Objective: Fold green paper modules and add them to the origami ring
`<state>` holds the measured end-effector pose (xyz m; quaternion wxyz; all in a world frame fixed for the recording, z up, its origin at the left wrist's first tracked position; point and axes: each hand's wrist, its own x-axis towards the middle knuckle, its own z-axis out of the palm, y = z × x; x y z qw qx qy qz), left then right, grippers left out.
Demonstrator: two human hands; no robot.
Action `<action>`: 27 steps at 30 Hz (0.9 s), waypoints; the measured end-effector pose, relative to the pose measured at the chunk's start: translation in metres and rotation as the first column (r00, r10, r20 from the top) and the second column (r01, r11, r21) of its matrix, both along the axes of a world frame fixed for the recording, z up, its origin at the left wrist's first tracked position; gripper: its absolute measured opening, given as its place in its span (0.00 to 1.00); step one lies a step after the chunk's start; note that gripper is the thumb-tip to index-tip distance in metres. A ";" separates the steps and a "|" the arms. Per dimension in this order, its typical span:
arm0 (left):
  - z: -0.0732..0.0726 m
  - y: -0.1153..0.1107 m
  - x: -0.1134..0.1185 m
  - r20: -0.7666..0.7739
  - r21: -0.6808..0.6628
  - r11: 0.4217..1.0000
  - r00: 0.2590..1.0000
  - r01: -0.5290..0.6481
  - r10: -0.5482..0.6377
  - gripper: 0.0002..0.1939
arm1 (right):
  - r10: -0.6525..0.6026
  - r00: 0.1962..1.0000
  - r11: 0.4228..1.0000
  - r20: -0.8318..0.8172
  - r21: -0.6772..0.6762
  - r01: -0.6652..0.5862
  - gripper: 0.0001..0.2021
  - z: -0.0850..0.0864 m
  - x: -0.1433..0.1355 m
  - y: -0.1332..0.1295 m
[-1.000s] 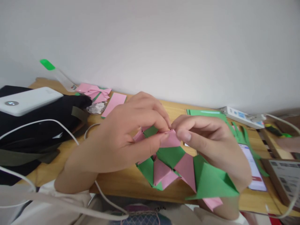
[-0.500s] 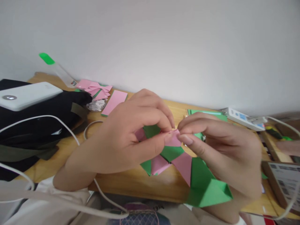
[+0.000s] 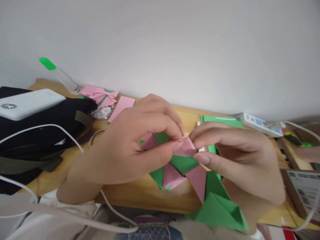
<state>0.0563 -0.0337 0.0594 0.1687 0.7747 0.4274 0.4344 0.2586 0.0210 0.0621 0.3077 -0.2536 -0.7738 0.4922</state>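
Observation:
A folded pink and green paper model (image 3: 185, 165) hangs between my hands above the wooden table. Its flaps form linked triangles, and a larger green one droops at the lower right. My left hand (image 3: 140, 143) is closed, pinching the upper pink part between thumb and fingers. At the right corner of that same pink part, the thumb and fingertips of my right hand (image 3: 235, 160) close on the edge. My left hand hides some of the model behind its fingers.
Pink folded papers (image 3: 102, 95), a pink paper strip (image 3: 122, 106) and a small dish of white scraps (image 3: 102, 112) lie behind. A power bank (image 3: 32, 103) rests on a black bag (image 3: 75, 111) at left. Green paper (image 3: 222, 120) and a power strip (image 3: 260, 124) are at right.
My right fingertips have shifted slightly right and down along the pink part, uncovering more of its corner. The drooping green flap has tilted and swung a little lower.

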 end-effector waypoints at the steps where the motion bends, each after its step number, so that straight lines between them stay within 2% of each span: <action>1: 0.000 0.000 0.000 -0.002 0.003 1.000 1.000 0.003 -0.003 0.06 | -0.008 1.000 1.000 -0.003 0.001 0.008 0.03 -0.001 -0.001 -0.001; 7: 0.002 0.002 -0.002 -0.033 -0.005 0.999 0.998 0.047 -0.047 0.04 | -0.072 0.997 0.996 0.001 0.047 0.072 0.06 -0.002 -0.002 -0.005; 14: 0.003 0.002 -0.006 -0.026 -0.030 0.996 0.996 0.089 -0.090 0.03 | -0.069 0.997 0.997 -0.038 0.026 0.070 0.07 -0.001 -0.004 -0.007; 18: 0.003 0.004 -0.009 -0.054 -0.050 0.985 0.984 0.165 -0.167 0.04 | -0.061 0.998 0.998 -0.034 0.027 0.062 0.08 0.000 -0.004 -0.007; 23: 0.000 0.010 -0.012 -0.094 -0.002 0.974 0.970 0.226 -0.225 0.08 | -0.061 0.997 0.996 -0.050 0.064 0.064 0.06 0.001 -0.006 -0.006; 27: -0.003 0.012 -0.015 -0.118 0.034 0.960 0.955 0.277 -0.271 0.07 | -0.066 0.997 0.996 -0.043 0.057 0.068 0.06 0.004 -0.007 -0.006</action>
